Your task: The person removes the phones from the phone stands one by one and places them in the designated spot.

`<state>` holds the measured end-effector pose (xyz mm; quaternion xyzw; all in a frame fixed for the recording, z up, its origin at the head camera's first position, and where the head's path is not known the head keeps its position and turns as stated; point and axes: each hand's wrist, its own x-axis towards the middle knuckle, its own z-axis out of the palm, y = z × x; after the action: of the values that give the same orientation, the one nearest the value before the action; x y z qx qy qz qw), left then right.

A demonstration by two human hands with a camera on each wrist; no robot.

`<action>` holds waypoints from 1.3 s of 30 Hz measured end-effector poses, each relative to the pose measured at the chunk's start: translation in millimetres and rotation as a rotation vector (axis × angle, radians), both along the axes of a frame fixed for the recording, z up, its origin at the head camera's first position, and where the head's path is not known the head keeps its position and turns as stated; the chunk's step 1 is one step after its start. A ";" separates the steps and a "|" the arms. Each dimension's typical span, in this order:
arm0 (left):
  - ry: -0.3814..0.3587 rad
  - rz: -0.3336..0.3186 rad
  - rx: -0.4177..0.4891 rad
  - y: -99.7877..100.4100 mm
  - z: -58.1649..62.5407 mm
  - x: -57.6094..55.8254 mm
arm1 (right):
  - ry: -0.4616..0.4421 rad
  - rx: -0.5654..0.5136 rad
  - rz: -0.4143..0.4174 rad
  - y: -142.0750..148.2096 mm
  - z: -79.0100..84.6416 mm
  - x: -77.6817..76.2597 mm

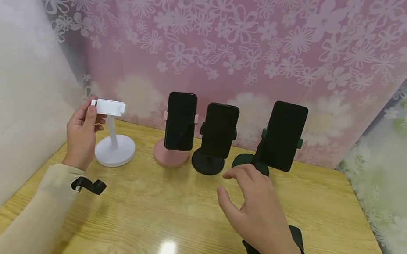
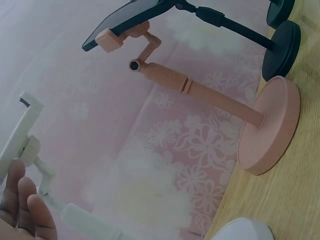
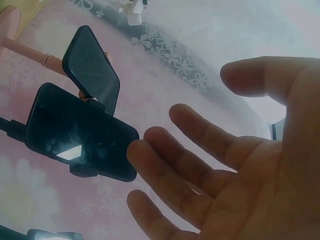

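My left hand pinches the left end of the clamp on a white phone stand, thumb in front and fingers behind. The clamp carries no phone, and its round base stands on the table. In the left wrist view, fingertips touch the underside of the clamp. My right hand hovers over the table with fingers spread and loosely bent, holding nothing. Ahead of it stand a black phone stand and a dark green phone stand, each bearing a dark-screened phone.
A pink phone stand with a phone stands between the white and black ones. A dark flat object is partly hidden behind my right wrist. Flowered curtain hangs along the back edge of the wooden table.
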<state>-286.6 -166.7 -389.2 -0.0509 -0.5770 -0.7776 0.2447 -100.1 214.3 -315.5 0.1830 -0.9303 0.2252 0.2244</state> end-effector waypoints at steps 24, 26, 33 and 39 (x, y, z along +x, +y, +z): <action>0.439 -0.008 -0.480 99.1 28.9 60.7 | 0.040 -0.039 0.018 -1.9 -2.8 2.3; 0.292 -0.076 -0.525 103.8 20.9 58.0 | 0.050 -0.043 0.022 -2.2 -2.9 2.6; -0.107 -0.331 -0.558 111.0 10.9 45.9 | 0.098 -0.041 0.039 0.6 -2.1 1.1; -0.173 -0.543 -0.524 114.8 11.3 42.5 | 0.102 -0.030 0.039 0.1 -1.9 -1.3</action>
<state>-244.1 -52.0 -377.9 -0.1967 -0.7403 -0.6416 -0.0410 -101.3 214.3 -317.4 0.2088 -0.9105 0.2337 0.2699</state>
